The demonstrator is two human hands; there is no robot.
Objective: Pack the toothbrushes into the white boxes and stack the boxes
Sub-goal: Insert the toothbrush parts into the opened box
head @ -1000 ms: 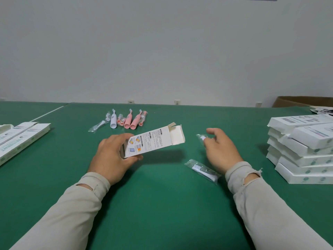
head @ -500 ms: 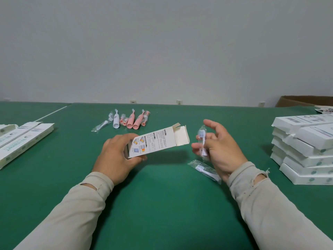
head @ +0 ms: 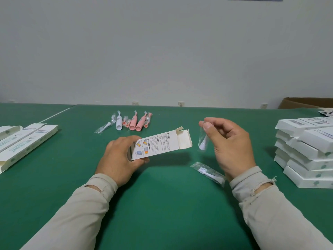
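The right hand (head: 232,147) now pinches a bagged brush head (head: 202,141) between thumb and fingertips and holds it clear of the green table (head: 162,204), hanging nearly upright just right of the open box (head: 158,146). A second ago that hand lay low by the table surface with the little packet barely gathered; half a second ago it had only begun to rise. So the pick-up is done, and the piece hangs close to the mouth it probably has to enter.

The left hand (head: 119,157) grips the open box by its lower end, fingers curled round it, the printed face up and the flaps spread at the end toward the right hand. It has barely shifted over the last second, serving as a steady holder.

Nearer than the box and to its right, a second bagged brush head (head: 207,171) lies on the table where it lay before, untouched.

Left of the box, well apart, empty boxes (head: 27,141) lie in a row. Right of it, well apart, the stack of boxes (head: 306,154) stands uneven.

Beyond the box lie the toothbrushes (head: 133,120), pink and white, with bagged heads among them, unmoved, so several packs remain to do.
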